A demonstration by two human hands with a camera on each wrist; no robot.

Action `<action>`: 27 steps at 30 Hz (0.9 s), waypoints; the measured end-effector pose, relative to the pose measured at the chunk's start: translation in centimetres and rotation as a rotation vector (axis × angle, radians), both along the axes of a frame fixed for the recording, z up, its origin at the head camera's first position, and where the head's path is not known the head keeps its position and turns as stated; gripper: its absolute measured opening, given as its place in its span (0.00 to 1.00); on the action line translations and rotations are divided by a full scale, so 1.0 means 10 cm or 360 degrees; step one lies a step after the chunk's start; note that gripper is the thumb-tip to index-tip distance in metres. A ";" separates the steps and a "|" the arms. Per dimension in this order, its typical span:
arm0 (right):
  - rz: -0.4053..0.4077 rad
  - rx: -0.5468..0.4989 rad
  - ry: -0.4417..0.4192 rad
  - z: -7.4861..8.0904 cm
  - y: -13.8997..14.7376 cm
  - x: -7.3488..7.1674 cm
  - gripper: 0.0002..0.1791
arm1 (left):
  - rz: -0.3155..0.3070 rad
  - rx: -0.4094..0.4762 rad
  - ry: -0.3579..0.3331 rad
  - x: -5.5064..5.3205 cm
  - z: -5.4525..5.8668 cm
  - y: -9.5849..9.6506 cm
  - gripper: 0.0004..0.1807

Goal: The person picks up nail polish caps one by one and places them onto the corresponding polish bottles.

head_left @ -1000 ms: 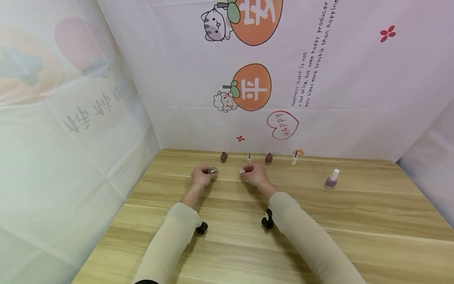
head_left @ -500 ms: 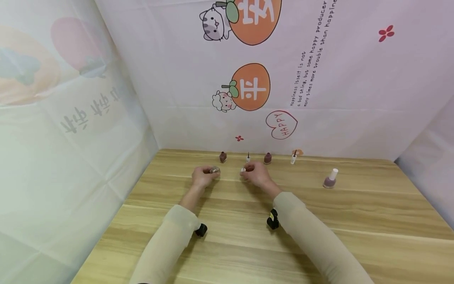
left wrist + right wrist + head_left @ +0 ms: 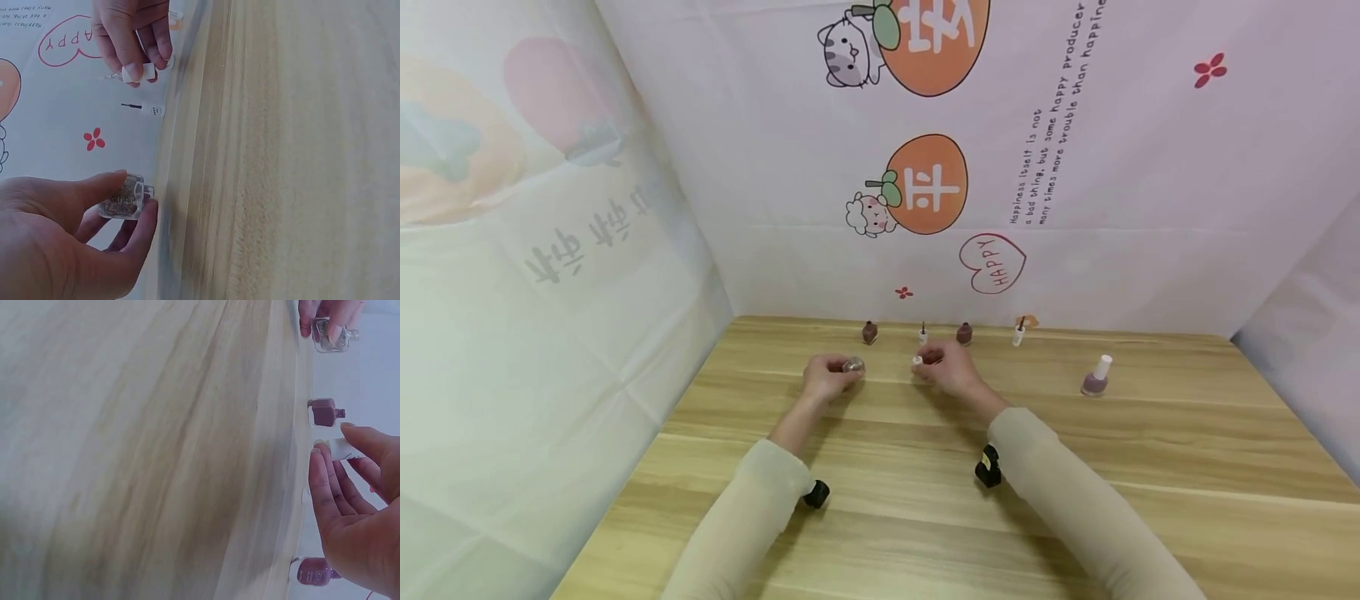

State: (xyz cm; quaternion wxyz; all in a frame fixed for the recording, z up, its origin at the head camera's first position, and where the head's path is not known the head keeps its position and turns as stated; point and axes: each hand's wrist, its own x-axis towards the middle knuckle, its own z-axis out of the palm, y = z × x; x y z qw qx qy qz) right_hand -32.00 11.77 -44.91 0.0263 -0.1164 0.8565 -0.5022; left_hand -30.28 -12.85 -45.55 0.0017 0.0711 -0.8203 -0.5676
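Note:
My left hand (image 3: pixel 824 380) pinches a small clear nail polish bottle (image 3: pixel 123 200) with glitter in it, just above the table. Its bare neck shows in the right wrist view, pointing away from the tabletop. Between thumb and fingers, my right hand (image 3: pixel 952 369) holds a white nail polish cap (image 3: pixel 139 73). A thin glittery brush (image 3: pixel 112 76) sticks out of that cap, pointing up. The hands are apart, with a gap between bottle and cap. Behind the right hand stands another white cap (image 3: pixel 922 335), its dark brush upward.
Two uncapped dark polish bottles, a square one (image 3: pixel 869 333) and a rounder one (image 3: pixel 964 334), stand along the back edge. Right of them is a further upended cap (image 3: pixel 1018 335). A capped mauve bottle (image 3: pixel 1094 379) stands at the right. Printed cloth (image 3: pixel 820 267) rises behind the table (image 3: pixel 895 517).
Both hands keep their holds. The right hand with the cap has shifted slightly to the right, its forearm swinging outward. The left bottle has come slightly nearer and the left wrist moved a little outward.

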 end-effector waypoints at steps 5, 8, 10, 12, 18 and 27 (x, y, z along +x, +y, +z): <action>0.0035 0.0000 0.0052 0.01 0.05 0.03 0.11 | -0.0114 0.0004 0.0037 0.04 0.00 0.00 0.15; 0.0059 0.0041 0.0084 0.01 0.10 0.05 0.12 | -0.0193 -0.0004 0.0081 0.07 0.01 0.01 0.15; 0.0077 0.0079 0.0105 0.03 0.13 0.08 0.12 | -0.0238 -0.0003 0.0105 0.10 0.03 0.02 0.14; 0.0099 0.0112 0.0127 0.03 0.17 0.11 0.12 | -0.0271 -0.0008 0.0129 0.13 0.05 0.03 0.14; 0.0128 0.0169 0.0203 0.08 0.27 0.20 0.11 | -0.0363 0.0018 0.0161 0.21 0.09 0.07 0.13; 0.0157 0.0169 0.0230 0.15 0.37 0.32 0.11 | -0.0516 0.0028 0.0212 0.25 0.06 0.13 0.11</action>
